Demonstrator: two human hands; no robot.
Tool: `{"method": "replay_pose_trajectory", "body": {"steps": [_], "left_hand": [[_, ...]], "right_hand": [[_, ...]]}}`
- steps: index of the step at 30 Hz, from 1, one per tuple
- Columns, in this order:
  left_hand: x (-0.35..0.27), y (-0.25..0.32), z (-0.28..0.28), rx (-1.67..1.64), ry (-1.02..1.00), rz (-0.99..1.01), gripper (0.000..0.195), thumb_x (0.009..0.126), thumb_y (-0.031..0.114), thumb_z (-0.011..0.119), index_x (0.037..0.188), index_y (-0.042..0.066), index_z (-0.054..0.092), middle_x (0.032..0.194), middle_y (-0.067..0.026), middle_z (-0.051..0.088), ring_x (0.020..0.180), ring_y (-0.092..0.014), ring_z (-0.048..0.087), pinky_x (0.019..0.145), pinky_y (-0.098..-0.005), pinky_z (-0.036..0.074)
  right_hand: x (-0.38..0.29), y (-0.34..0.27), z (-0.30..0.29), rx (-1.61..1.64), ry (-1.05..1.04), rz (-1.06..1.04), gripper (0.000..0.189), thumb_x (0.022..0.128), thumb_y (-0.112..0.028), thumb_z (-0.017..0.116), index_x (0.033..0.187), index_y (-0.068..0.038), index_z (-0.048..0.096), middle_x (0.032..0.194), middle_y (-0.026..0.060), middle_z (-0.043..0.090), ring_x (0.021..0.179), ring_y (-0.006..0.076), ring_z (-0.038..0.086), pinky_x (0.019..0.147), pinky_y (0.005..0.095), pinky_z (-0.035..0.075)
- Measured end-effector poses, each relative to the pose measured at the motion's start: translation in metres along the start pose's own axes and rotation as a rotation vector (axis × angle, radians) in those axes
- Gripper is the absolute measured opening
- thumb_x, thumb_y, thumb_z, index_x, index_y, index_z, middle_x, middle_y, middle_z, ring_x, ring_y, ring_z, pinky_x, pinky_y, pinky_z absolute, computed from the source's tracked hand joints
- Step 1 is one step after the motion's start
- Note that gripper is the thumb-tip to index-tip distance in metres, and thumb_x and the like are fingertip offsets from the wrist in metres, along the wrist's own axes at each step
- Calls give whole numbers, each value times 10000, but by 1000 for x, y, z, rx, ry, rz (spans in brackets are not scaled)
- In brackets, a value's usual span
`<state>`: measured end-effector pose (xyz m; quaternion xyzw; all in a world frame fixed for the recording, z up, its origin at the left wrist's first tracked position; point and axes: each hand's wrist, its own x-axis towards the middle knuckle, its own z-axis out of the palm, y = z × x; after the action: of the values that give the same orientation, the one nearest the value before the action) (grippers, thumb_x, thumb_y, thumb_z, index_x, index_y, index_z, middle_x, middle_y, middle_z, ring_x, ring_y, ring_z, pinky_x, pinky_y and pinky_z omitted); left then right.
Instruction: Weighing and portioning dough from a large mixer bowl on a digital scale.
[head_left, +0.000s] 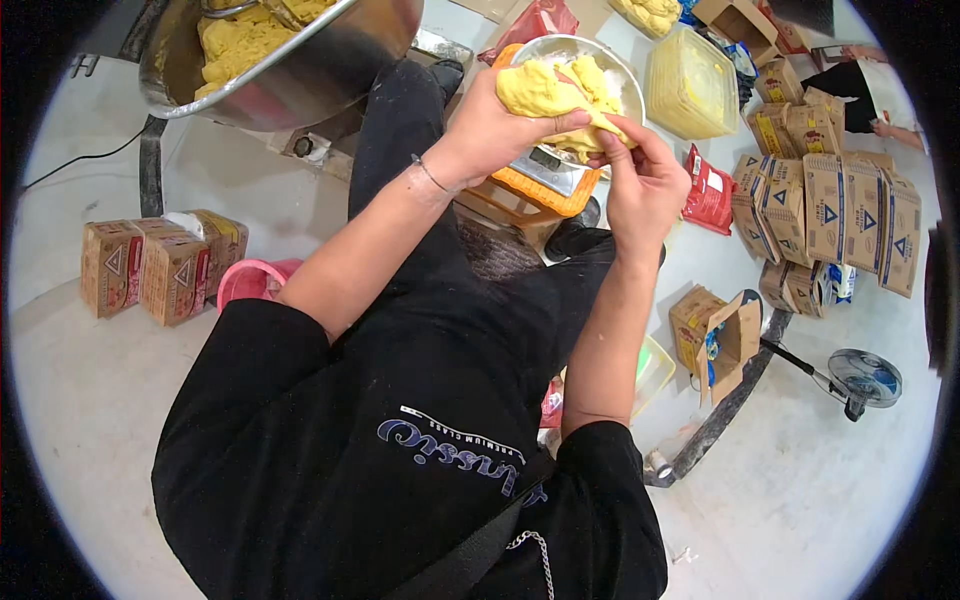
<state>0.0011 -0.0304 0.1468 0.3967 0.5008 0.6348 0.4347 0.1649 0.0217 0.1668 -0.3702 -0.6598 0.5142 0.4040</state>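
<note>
A soft lump of yellow dough (534, 88) lies in my left hand (499, 127), thumb pressed along its near side. My right hand (643, 176) pinches a stretched part of the same lump between thumb and fingers. Both hands are above a round metal bowl (636, 82), which holds more yellow dough (592, 75) and some white powder. Beneath the bowl is a scale with an orange body (577, 202) and a metal front panel. The fingers of my left hand are partly hidden by the dough.
A large steel mixing bowl (315, 75) with yellow dough stands at upper left. Stacked plastic containers (694, 82), a red bag (707, 191) and cardboard boxes (825, 210) lie to the right. A fan (866, 379) is farther right. Another person (889, 94) is at the upper right edge.
</note>
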Motion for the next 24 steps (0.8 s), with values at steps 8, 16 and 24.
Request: {"method": "replay_pose_trajectory", "body": {"steps": [8, 16, 24], "left_hand": [[3, 1, -28, -164, 191, 70, 298, 821, 27, 772, 1086, -43, 655, 1012, -121, 719, 834, -157, 701, 741, -231, 574], [-4, 4, -46, -433, 234, -17, 335, 815, 35, 780, 1104, -41, 628, 1031, -121, 701, 866, -173, 694, 752, -240, 572], [-1, -4, -34, -179, 48, 58, 381, 825, 46, 762, 1153, -30, 583, 1047, -106, 684, 858, -182, 686, 743, -241, 569]], "right_hand": [[12, -4, -27, -26, 423, -265, 157, 893, 66, 626, 1046, 36, 646, 829, 107, 680, 711, 154, 648, 651, 235, 544], [10, 96, -11, -685, 93, -361, 499, 799, 74, 553, 1283, -42, 536, 1288, 180, 563, 1156, 231, 556, 870, 351, 528], [1, 37, 0, -119, -3, 0, 477, 827, 61, 618, 1292, -31, 572, 1187, 141, 630, 995, 197, 629, 850, 313, 540]]}}
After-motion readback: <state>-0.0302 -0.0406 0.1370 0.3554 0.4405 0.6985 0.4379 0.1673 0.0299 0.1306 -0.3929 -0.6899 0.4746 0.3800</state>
